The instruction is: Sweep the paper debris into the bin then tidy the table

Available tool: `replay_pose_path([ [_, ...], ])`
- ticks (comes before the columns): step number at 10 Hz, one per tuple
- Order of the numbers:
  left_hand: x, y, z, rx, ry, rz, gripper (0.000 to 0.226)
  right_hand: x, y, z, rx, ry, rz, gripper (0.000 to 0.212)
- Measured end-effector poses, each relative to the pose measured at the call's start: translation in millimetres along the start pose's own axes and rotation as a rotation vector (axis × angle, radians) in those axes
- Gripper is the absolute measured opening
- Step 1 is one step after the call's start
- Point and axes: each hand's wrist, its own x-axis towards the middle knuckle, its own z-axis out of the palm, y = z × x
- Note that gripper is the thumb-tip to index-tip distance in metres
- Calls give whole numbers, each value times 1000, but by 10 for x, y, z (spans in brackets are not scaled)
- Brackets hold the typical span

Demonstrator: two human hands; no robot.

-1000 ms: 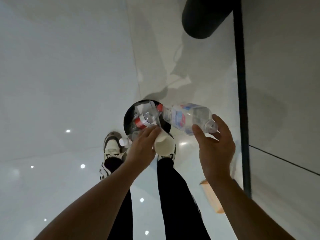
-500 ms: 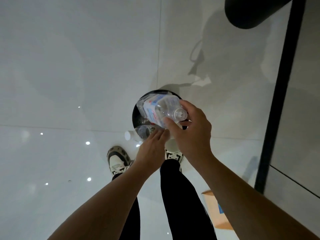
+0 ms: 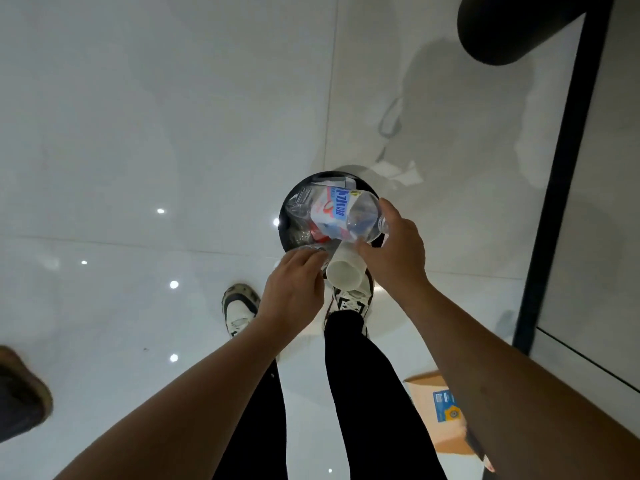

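Note:
A round black bin (image 3: 286,216) stands on the white floor just ahead of my feet, with clear plastic bottles and scraps of paper inside. My right hand (image 3: 394,254) grips a clear plastic bottle (image 3: 343,216) with a blue and red label by its neck end; the bottle's base points down into the bin's mouth. My left hand (image 3: 294,285) is at the bin's near rim, fingers curled round a white paper cup (image 3: 344,273) and some clear plastic. The cup sits between both hands, mouth toward me.
A white paper scrap (image 3: 398,171) lies on the floor beyond the bin. A black post (image 3: 568,168) runs down the right, with a black cylinder (image 3: 502,29) at the top. A cardboard box (image 3: 440,420) sits lower right. Another person's shoe (image 3: 20,393) is at the left edge.
My right hand carried the labelled bottle from the right to over the bin and tipped it base-down. My left hand stayed at the near rim with the cup.

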Motion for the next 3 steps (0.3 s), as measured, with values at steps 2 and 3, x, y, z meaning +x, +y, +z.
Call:
replay_pose_path([
  [2,-58,186,-778,28,-23,-141,41,-336,-182,-398,-26,-8,29,82],
  [3,20,333,-1332,62,21,-206,53,-536,-417,-684,-51,-14,22,73],
])
